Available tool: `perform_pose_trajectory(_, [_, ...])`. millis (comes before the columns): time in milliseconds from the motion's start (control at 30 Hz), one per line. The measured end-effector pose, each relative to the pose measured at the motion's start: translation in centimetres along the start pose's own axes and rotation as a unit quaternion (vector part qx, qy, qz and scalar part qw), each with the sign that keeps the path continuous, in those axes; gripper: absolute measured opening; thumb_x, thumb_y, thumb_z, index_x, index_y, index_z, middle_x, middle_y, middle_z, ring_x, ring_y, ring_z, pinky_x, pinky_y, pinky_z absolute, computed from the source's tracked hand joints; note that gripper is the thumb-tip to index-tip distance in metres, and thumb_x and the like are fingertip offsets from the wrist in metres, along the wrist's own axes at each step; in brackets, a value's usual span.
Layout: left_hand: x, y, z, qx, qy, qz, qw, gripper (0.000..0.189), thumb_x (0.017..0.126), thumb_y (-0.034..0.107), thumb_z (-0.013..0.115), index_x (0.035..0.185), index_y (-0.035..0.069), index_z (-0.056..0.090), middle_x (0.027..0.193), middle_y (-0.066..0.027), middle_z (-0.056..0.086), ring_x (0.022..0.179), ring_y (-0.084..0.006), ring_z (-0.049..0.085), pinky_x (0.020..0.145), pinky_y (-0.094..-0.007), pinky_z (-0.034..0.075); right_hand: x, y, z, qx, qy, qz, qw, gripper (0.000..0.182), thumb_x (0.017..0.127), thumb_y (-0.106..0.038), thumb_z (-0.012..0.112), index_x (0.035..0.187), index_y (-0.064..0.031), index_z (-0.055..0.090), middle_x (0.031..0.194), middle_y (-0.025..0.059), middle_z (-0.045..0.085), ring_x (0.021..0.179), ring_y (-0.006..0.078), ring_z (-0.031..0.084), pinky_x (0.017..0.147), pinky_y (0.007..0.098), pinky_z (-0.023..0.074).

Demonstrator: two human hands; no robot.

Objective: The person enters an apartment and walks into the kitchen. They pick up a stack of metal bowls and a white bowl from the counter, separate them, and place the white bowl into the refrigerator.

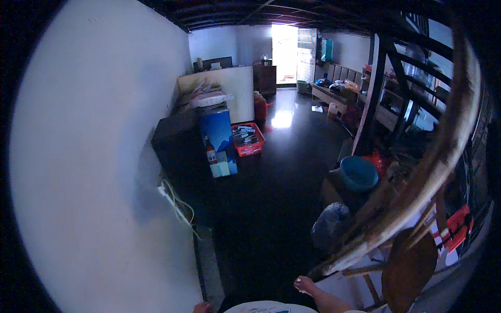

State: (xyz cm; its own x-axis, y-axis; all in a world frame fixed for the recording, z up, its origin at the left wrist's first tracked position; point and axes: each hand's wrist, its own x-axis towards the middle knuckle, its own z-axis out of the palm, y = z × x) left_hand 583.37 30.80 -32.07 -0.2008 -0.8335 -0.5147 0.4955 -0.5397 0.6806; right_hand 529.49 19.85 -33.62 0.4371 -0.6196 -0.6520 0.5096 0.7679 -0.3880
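Observation:
My right hand (306, 285) is at the bottom, to the right of my body, with its fingers curled. No object shows in it, but its inner side is hidden. It is close to the lower end of a long wooden beam (422, 195), which the lens bends into an arc; I cannot tell whether they touch. Only a small part of my left hand (203, 308) shows at the bottom edge, near the foot of the white wall (98, 156). Its fingers are mostly out of view. Dark floor (270, 219) stretches ahead of me.
A white cord with a socket strip (172, 201) hangs along the left wall. Beyond it are a blue printed panel (219, 137) and a red crate (249, 150) of small items. To the right are a teal basin (359, 174), a plastic bag (330, 225) and a brown chair (409, 270). A doorway (284, 54) glows behind.

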Motion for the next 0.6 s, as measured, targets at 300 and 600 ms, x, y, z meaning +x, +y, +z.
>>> perform_pose_trajectory(300, [20.5, 16.7, 3.7, 0.335, 0.229, -0.170, 0.898, 0.034, 0.080, 0.033, 0.051, 0.095, 0.003, 0.057, 0.084, -0.0114, 0.061, 0.067, -0.0192, 0.057, 0.059, -0.0333, 0.048, 15.1, -18.5, 11.6, -0.270, 0.201, -0.020, 0.942, 0.017, 0.076, -0.018, 0.056, 0.085, -0.0050, 0.061, 0.074, 0.0096, 0.061, 0.060, 0.0161, 0.058, 0.052, 0.0296, 0.0457])
perform_pose_trajectory(600, [60.6, 39.7, 16.4, 0.431, 0.065, 0.007, 0.900, 0.022, 0.079, 0.021, 0.056, 0.092, 0.004, 0.060, 0.084, -0.0074, 0.062, 0.066, -0.0155, 0.058, 0.058, -0.0294, 0.047, 18.2, -31.8, 6.8, -0.705, 0.242, 0.105, 0.658, 0.029, 0.072, -0.035, 0.054, 0.076, -0.0079, 0.063, 0.080, 0.0149, 0.061, 0.076, 0.0298, 0.058, 0.065, 0.0422, 0.0470])
